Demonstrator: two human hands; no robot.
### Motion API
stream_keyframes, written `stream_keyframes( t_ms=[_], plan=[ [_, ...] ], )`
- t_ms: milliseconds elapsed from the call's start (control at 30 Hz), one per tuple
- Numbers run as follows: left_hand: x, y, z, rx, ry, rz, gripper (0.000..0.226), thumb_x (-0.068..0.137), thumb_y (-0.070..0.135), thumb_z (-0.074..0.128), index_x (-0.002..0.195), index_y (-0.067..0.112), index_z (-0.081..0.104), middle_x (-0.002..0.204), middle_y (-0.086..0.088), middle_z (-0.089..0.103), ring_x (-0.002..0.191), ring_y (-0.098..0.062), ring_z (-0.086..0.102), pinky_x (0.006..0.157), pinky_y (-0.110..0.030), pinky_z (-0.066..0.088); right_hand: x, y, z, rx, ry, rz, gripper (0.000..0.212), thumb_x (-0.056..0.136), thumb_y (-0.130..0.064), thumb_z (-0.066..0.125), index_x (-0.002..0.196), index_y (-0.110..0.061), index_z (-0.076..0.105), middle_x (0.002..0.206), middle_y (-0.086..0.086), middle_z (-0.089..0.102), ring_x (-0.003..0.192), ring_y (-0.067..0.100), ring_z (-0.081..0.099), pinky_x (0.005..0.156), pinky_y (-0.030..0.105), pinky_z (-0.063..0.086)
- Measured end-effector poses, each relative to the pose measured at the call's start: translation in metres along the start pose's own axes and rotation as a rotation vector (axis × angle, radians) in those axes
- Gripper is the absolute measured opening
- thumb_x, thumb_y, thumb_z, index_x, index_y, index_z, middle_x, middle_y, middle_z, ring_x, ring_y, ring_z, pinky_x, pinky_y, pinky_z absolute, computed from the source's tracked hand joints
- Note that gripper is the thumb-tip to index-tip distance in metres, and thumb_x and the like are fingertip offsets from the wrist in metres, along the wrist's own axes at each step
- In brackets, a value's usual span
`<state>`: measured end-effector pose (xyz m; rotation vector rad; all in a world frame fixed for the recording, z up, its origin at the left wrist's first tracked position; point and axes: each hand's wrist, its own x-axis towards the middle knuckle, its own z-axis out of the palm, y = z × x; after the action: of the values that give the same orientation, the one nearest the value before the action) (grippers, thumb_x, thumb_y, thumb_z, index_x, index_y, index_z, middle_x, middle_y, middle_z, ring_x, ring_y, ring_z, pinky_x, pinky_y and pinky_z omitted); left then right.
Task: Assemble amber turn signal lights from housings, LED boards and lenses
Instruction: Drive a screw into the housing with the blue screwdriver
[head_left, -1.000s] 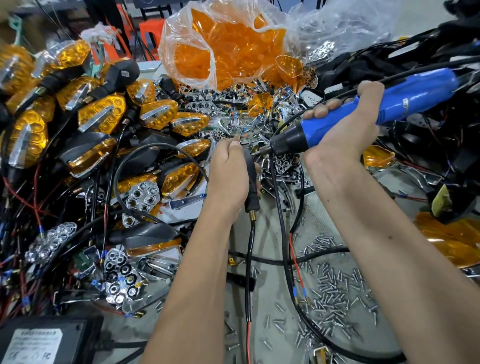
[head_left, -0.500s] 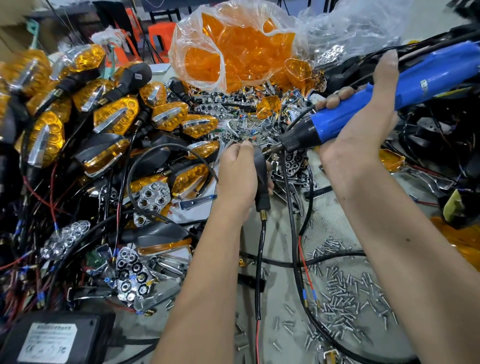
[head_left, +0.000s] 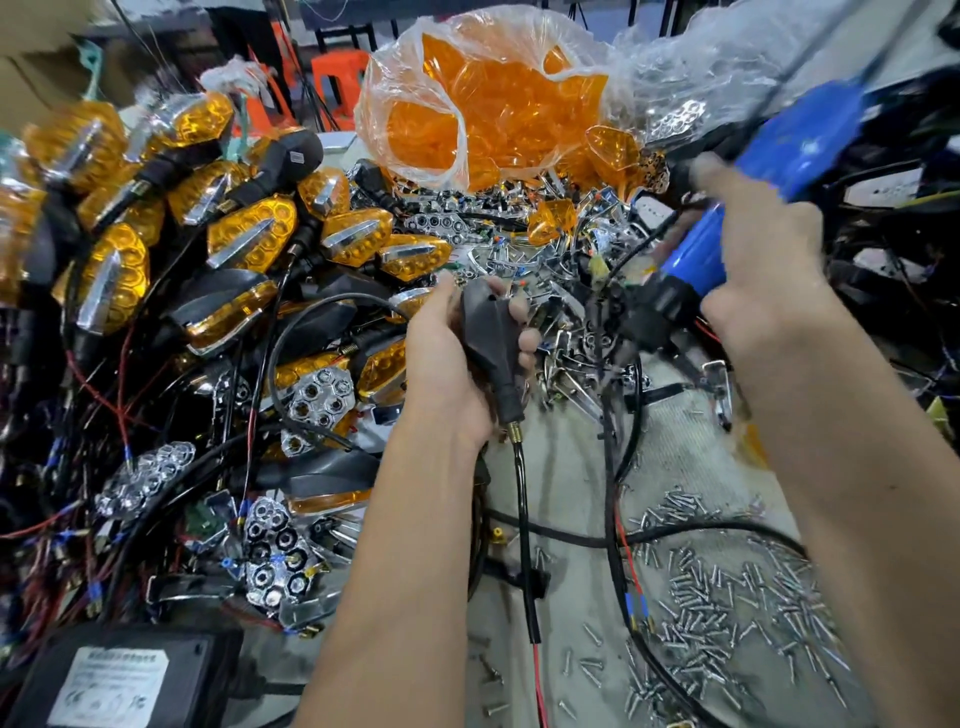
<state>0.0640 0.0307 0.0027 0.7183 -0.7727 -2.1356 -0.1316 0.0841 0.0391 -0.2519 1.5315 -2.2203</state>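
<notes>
My left hand (head_left: 457, 358) grips a black turn signal housing (head_left: 491, 332) by its body, back side toward me, its stalk and black wire (head_left: 524, 519) hanging down. My right hand (head_left: 753, 265) holds a blue electric screwdriver (head_left: 769, 176), blurred and tilted, its dark nose (head_left: 649, 306) to the right of the housing and apart from it. A heap of finished amber signals (head_left: 249, 239) lies at the left. A clear bag of amber lenses (head_left: 493, 104) stands at the back.
Loose screws (head_left: 727, 597) are scattered on the grey cloth at lower right. Chrome reflectors and LED boards (head_left: 317, 395) litter the middle. Tangled black and red wires run everywhere. A black power adapter (head_left: 114, 680) sits at bottom left. Dark housings pile up at right.
The screwdriver tip has come off the housing and swung up and to the right. My left hand has turned the housing so its back shows.
</notes>
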Motion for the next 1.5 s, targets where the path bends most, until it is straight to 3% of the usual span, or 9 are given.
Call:
stream_keyframes(
  t_ms=[333,467,667,900,1033,1133,1300,1400,1500],
  plan=[
    [0.002,-0.002,0.0,0.042,0.016,0.024,0.04,0.11,0.039,0.031,0.086,0.017,0.054,0.069,-0.003,0.056,0.045,-0.019,0.047,0.04,-0.021,0.035,-0.004,0.03,-0.003,-1.0,-0.087,-0.207,0.041,0.082,-0.02,0.078,0.111,-0.008,0.052,0.104,0.011,0.059,0.09,0.031,0.057,0.059,0.034,0.041],
    [0.0,-0.004,0.006,0.053,0.049,0.111,0.047,0.111,0.048,0.031,0.091,0.014,0.056,0.071,-0.005,0.06,0.055,-0.021,0.053,0.049,-0.025,0.044,-0.018,0.025,0.002,-1.353,-0.094,-0.387,0.052,0.087,-0.04,0.076,0.127,-0.013,0.058,0.134,0.02,0.052,0.128,0.039,0.045,0.095,0.042,0.04],
    [-0.007,0.005,0.012,0.195,-0.011,0.152,0.088,0.097,0.079,0.015,0.129,0.013,0.063,0.109,-0.009,0.076,0.101,-0.022,0.075,0.079,-0.038,0.059,-0.068,0.009,0.029,-1.042,-0.792,-0.28,0.066,0.071,-0.086,0.064,0.086,-0.023,0.07,0.074,-0.012,0.071,0.058,0.001,0.063,0.053,0.02,0.047],
    [-0.034,0.043,0.006,0.369,0.013,0.145,0.068,0.102,0.069,0.035,0.146,0.019,0.048,0.127,-0.004,0.071,0.112,-0.019,0.072,0.091,-0.043,0.061,-0.074,0.012,0.066,-0.674,-0.694,-0.241,0.037,0.086,-0.056,0.074,0.077,-0.021,0.074,0.056,-0.007,0.062,0.05,0.009,0.055,0.048,0.019,0.041],
    [-0.057,0.088,-0.014,0.611,0.15,0.245,0.03,0.108,0.036,0.052,0.128,0.014,0.053,0.089,0.003,0.073,0.05,-0.008,0.059,0.04,-0.022,0.044,-0.086,0.01,0.131,-0.288,-0.726,-0.009,0.03,0.094,-0.038,0.074,0.099,-0.009,0.066,0.078,0.003,0.062,0.067,0.021,0.065,0.059,0.032,0.054],
    [-0.074,0.135,-0.04,0.843,0.35,0.449,0.011,0.108,0.024,0.05,0.115,0.019,0.058,0.066,0.01,0.068,0.043,0.0,0.05,0.043,-0.018,0.038,-0.109,0.014,0.185,-0.197,-0.813,0.035,0.027,0.095,-0.027,0.073,0.109,-0.005,0.065,0.095,0.012,0.062,0.08,0.026,0.067,0.06,0.032,0.057],
    [-0.08,0.197,-0.091,1.28,0.868,0.666,0.023,0.097,0.016,0.058,0.115,0.022,0.071,0.103,-0.004,0.076,0.102,-0.026,0.069,0.088,-0.037,0.052,-0.148,0.026,0.271,-0.353,-0.853,-0.323,0.023,0.094,-0.03,0.075,0.106,-0.011,0.073,0.101,0.005,0.074,0.096,0.025,0.071,0.088,0.042,0.058],
    [-0.07,0.212,-0.106,1.369,1.045,0.727,0.029,0.093,0.009,0.056,0.116,0.016,0.072,0.113,-0.01,0.073,0.113,-0.031,0.063,0.092,-0.033,0.045,-0.157,0.036,0.301,-0.698,-0.72,-0.687,0.051,0.092,-0.039,0.076,0.135,-0.02,0.058,0.126,0.0,0.062,0.118,0.018,0.056,0.098,0.029,0.044],
    [-0.061,0.214,-0.111,1.475,1.137,0.739,0.033,0.093,0.008,0.055,0.12,0.021,0.069,0.122,-0.012,0.066,0.121,-0.032,0.055,0.095,-0.028,0.037,-0.159,0.049,0.31,-0.854,-0.708,-0.965,0.029,0.095,-0.041,0.071,0.122,-0.029,0.069,0.131,0.005,0.059,0.123,0.022,0.056,0.098,0.026,0.038]
  ],
)
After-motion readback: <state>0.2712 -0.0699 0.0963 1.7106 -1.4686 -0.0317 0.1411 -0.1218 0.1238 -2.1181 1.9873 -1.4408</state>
